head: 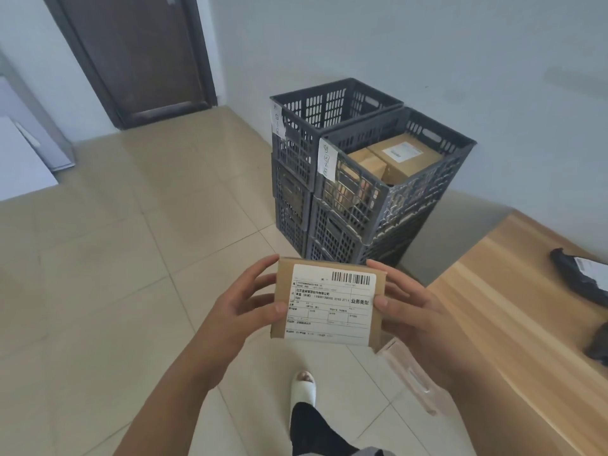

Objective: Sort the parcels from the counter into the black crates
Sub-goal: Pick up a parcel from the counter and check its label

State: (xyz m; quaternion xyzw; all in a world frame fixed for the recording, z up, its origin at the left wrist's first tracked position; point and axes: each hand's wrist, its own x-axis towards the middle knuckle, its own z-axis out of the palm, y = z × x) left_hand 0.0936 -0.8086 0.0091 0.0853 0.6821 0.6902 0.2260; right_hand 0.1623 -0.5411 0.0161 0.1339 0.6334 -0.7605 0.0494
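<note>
A small brown cardboard parcel (pixel 329 304) with a white shipping label faces me, held in front of my body. My left hand (pixel 243 304) grips its left edge with thumb on top, and my right hand (pixel 411 307) grips its right edge. Ahead stand two stacks of black crates. The nearer top crate (pixel 394 189) holds several brown boxes (pixel 404 153). The farther top crate (pixel 316 110) shows no contents from here. Each top crate carries a white paper tag on its corner.
A wooden counter (pixel 513 324) runs along the right, with a black bagged parcel (pixel 582 278) and another dark item (pixel 600 347) on it. A dark door (pixel 138 54) is at the back left. White furniture (pixel 19 159) stands at the far left. The floor is beige tile.
</note>
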